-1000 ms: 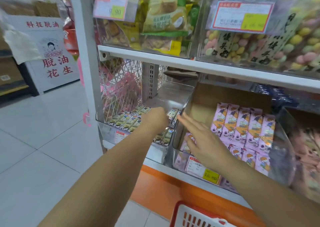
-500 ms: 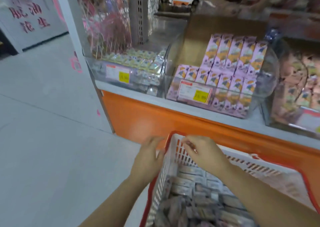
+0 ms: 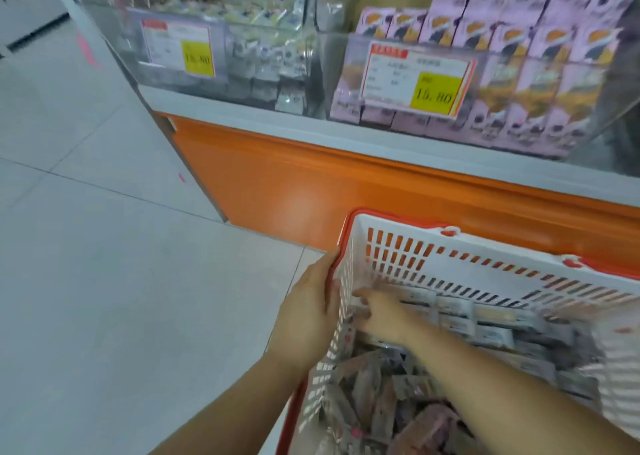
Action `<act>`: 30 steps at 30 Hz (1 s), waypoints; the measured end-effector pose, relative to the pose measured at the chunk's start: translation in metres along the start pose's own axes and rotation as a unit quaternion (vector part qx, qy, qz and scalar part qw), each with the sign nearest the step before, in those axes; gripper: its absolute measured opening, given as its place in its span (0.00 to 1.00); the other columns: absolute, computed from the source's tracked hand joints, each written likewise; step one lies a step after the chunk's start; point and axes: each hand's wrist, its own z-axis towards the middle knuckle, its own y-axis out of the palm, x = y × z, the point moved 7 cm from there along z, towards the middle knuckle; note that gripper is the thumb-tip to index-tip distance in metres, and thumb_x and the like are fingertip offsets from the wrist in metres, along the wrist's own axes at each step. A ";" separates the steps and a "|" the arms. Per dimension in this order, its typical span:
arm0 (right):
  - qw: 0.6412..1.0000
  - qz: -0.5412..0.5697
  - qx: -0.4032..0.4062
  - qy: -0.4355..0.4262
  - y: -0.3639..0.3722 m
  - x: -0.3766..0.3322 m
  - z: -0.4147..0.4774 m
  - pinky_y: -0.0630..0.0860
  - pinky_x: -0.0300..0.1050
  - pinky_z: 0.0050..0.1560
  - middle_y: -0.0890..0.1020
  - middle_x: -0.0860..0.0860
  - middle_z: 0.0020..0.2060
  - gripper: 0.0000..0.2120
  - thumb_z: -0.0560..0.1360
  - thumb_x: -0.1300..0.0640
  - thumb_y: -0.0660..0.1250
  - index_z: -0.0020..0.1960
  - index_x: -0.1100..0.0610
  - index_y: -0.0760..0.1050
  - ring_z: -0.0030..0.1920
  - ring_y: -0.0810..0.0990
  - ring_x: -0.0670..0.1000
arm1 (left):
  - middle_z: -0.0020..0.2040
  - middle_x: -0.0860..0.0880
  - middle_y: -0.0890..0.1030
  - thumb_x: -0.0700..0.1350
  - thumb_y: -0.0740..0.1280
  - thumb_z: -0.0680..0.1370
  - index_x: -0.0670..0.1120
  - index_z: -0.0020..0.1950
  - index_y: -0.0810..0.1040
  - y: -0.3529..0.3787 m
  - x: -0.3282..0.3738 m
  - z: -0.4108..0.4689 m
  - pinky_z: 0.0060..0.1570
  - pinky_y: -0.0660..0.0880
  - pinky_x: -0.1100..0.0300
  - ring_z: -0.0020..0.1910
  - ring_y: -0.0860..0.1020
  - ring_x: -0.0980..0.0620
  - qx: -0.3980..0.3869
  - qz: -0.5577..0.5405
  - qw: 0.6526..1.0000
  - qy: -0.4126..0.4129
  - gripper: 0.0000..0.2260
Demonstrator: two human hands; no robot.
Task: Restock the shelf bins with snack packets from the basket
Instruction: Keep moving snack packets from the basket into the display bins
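The left hand [image 3: 310, 310] lies flat against the outer left wall of the basket [image 3: 485, 264]; the right hand [image 3: 382, 314] reaches inside onto the snack packets [image 3: 450, 310], grip unclear

The basket [image 3: 491, 264] sits directly before you, in front of the shelf [image 3: 311, 135]. Snack packets [image 3: 457, 316] lie loose inside it. Your left hand [image 3: 308, 316] lies against the outside of the basket's left wall. Your right hand [image 3: 381, 316] is inside, on the packets just beside that wall. Behind and above the basket, the left bin [image 3: 242, 83] and the right bin [image 3: 512, 115] stand side by side on the shelf. Each has a price tag on its front wall. The floor [image 3: 104, 264] extends to your left.
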 end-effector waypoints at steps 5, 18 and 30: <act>0.999 -0.037 0.031 0.008 0.022 0.012 0.015 0.76 0.51 0.48 0.79 0.54 0.44 0.08 0.72 0.56 0.69 0.48 0.57 0.74 0.45 0.77 0.55 | 0.63 0.65 0.69 0.48 0.56 0.82 0.58 0.73 0.63 0.002 -0.001 0.000 0.58 0.61 0.76 0.61 0.67 0.70 -0.008 -0.001 1.000 0.001 0.19; 0.992 -0.095 0.067 -0.042 -0.099 -0.069 -0.082 0.58 0.43 0.32 0.64 0.55 0.29 0.21 0.73 0.49 0.70 0.33 0.64 0.71 0.31 0.64 0.50 | 0.74 0.50 0.62 0.49 0.50 0.83 0.56 0.77 0.49 0.009 -0.001 0.000 0.56 0.72 0.50 0.62 0.73 0.45 -0.113 0.121 0.986 -0.031 0.22; 0.947 -0.096 0.210 -0.224 -0.192 -0.194 -0.225 0.76 0.43 0.52 0.82 0.48 0.46 0.11 0.74 0.49 0.69 0.54 0.52 0.79 0.46 0.80 0.46 | 0.57 0.52 0.79 0.44 0.59 0.81 0.49 0.63 0.75 -0.116 0.091 -0.009 0.52 0.73 0.61 0.51 0.78 0.58 0.010 -0.206 0.975 -0.083 0.12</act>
